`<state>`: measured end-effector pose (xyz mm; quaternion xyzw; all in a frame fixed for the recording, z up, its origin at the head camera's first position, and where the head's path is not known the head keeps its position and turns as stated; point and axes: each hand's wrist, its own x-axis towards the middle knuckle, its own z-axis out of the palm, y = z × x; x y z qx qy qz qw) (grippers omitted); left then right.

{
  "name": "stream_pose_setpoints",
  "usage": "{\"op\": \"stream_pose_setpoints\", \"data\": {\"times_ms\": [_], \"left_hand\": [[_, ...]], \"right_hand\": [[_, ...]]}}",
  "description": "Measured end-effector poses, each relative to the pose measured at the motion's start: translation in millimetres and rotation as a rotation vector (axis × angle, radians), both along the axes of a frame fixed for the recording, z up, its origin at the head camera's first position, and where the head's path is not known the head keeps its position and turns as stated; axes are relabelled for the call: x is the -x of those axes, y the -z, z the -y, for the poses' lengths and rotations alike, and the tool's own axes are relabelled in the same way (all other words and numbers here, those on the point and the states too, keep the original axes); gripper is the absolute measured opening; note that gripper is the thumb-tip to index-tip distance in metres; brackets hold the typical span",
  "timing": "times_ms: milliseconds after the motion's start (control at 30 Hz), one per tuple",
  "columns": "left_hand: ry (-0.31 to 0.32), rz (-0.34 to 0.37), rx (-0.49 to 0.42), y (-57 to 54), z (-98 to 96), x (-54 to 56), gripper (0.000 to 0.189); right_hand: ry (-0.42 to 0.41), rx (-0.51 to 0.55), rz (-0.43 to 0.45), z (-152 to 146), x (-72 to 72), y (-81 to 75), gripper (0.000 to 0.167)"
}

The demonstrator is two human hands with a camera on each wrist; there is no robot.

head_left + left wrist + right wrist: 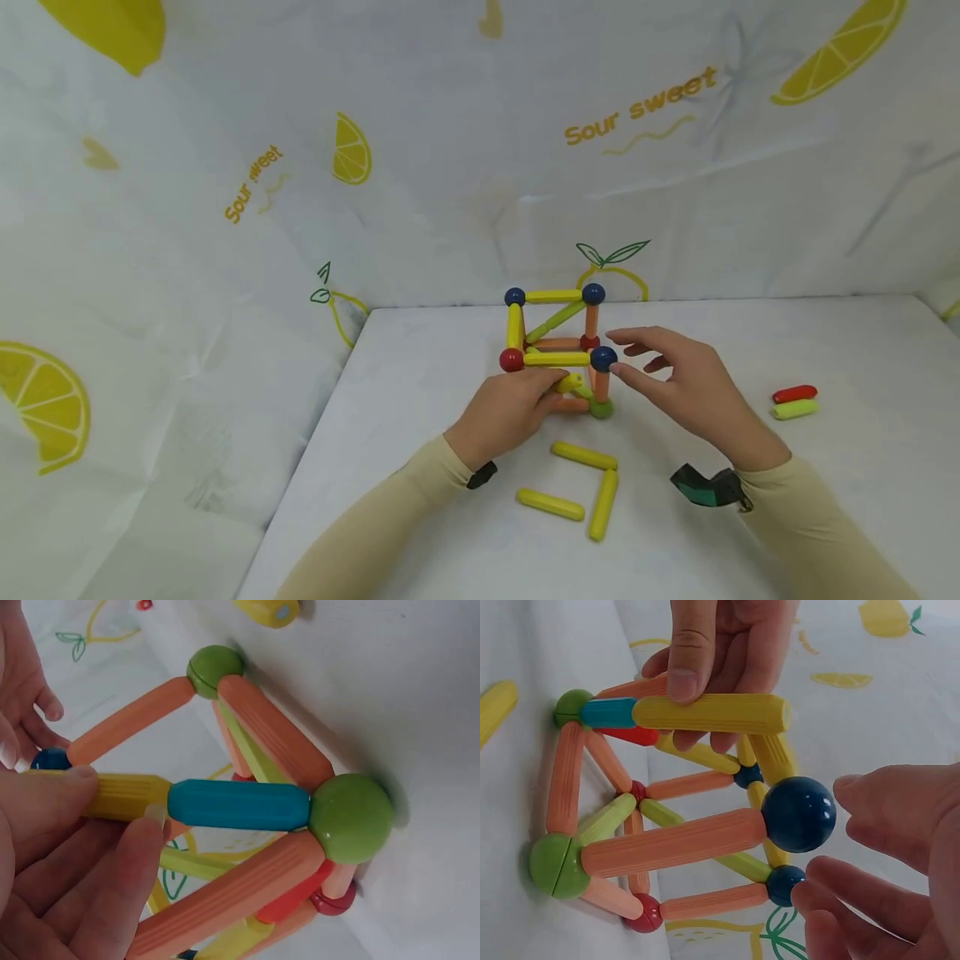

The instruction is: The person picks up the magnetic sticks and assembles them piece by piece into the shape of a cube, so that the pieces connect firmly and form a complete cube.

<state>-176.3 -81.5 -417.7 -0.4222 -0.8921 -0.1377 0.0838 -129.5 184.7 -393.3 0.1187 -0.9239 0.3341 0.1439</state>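
A frame of magnetic rods and balls stands on the table, with orange uprights and yellow rods along its top. My left hand pinches a yellow rod between thumb and fingers. That rod meets a short blue rod end to end, and the blue rod touches a green ball at a bottom corner. Beside the dark blue ball at the near right top corner is my right hand, its thumb and fingers spread; whether the thumb touches the ball I cannot tell. A red ball tops the near left corner.
Three loose yellow rods lie in front of the frame, one being the rod nearest me. To the right lie a red rod and a yellow-green rod. A lemon-printed sheet rises behind the table.
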Motion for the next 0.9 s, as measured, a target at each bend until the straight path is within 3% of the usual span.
{"op": "stream_pose_setpoints", "data": {"times_ms": [133, 267, 567, 700, 900], "left_hand": [[-0.049, -0.016, 0.073, 0.7, -9.0, -4.2, 0.038], [-0.07, -0.11, 0.14, 3.1, -18.1, -7.4, 0.035], [-0.126, -0.278, 0.164, 8.0, -28.9, -12.5, 0.025], [-0.165, -0.293, 0.195, 7.8, -30.5, -14.0, 0.03], [-0.193, -0.248, 0.218, 4.0, -32.2, -15.1, 0.035]], "right_hand": [[-0.009, -0.01, 0.007, 4.1, 1.0, 5.0, 0.044], [-0.019, -0.014, 0.014, 5.5, 1.0, 8.1, 0.041], [-0.026, -0.023, 0.04, 7.7, 3.8, 10.1, 0.039], [-0.045, -0.017, 0.044, 9.5, 5.2, 9.1, 0.038], [-0.047, -0.006, 0.051, 10.8, 4.6, 7.7, 0.04]]}}
